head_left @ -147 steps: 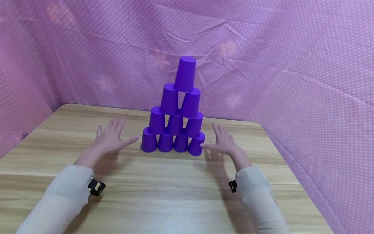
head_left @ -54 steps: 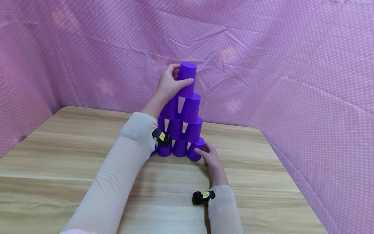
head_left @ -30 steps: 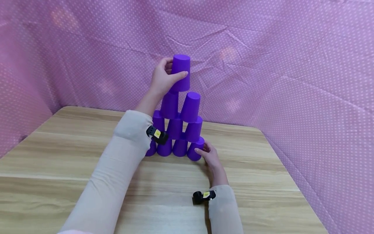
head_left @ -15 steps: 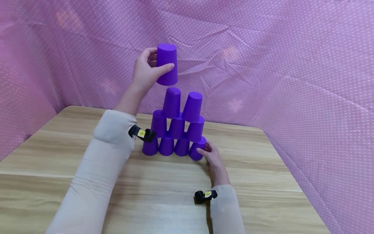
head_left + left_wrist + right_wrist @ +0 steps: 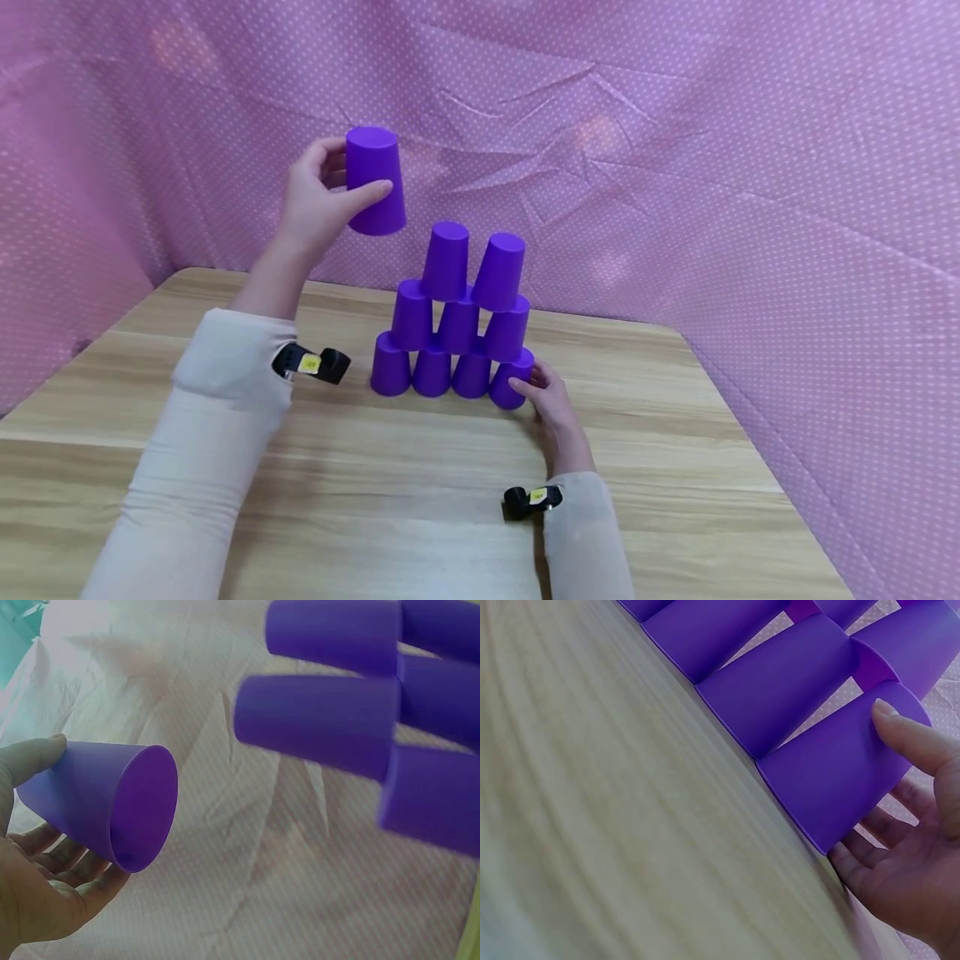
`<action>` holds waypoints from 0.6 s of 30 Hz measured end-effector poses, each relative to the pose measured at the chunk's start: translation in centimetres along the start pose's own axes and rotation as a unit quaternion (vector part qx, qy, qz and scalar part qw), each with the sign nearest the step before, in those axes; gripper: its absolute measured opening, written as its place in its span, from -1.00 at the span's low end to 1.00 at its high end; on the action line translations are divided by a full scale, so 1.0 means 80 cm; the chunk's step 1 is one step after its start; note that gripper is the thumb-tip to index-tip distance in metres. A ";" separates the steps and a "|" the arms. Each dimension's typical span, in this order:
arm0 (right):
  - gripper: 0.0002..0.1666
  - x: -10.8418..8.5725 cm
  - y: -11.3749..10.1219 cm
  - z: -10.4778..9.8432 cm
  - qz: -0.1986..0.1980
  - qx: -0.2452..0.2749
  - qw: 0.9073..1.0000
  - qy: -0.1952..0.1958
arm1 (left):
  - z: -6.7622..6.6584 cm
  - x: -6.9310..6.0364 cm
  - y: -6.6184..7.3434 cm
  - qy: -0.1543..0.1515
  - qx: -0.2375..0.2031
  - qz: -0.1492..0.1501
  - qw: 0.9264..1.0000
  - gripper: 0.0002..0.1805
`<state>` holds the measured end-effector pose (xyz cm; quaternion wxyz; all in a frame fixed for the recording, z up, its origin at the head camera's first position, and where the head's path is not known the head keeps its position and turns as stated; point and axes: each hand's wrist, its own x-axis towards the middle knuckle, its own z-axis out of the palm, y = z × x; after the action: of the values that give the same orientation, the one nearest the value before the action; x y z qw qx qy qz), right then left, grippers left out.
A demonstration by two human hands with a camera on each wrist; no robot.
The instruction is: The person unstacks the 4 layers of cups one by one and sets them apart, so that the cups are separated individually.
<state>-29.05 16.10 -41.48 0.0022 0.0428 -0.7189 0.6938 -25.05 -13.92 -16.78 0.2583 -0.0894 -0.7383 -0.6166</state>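
Note:
My left hand grips an upside-down purple cup in the air, up and left of the stack. In the left wrist view the thumb lies on one side of that cup and the fingers on the other; its open mouth shows. Below stand the other purple cups, upside down in three tiers: two on top, such as the top left cup, three in the middle, and a wider bottom row. My right hand holds the bottom row's rightmost cup, thumb on its near side, fingers behind.
The stack stands on a wooden table, towards its back edge. Pink dotted cloth hangs behind and along both sides. A small black camera is strapped at the left wrist, another black camera at the right.
My left hand reached the stack's top cup, lifted it off and carried it left, now slightly lower than half a second ago. My right hand came to the bottom right cup and stays there.

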 end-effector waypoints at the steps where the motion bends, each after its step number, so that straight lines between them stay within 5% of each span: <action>1: -0.41 0.000 0.000 0.000 0.000 0.002 1.000 -0.001 | -0.005 -0.003 -0.004 0.000 0.005 -0.004 1.000 -0.35; 18: -0.42 -0.003 0.001 0.002 0.002 0.011 1.000 -0.006 | -0.055 -0.054 -0.080 0.043 0.036 -0.029 0.998 -0.34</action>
<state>-28.82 15.94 -41.54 -0.0039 0.0458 -0.7113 0.7014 -23.09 -18.75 -23.93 0.2748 -0.0317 -0.7506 -0.6001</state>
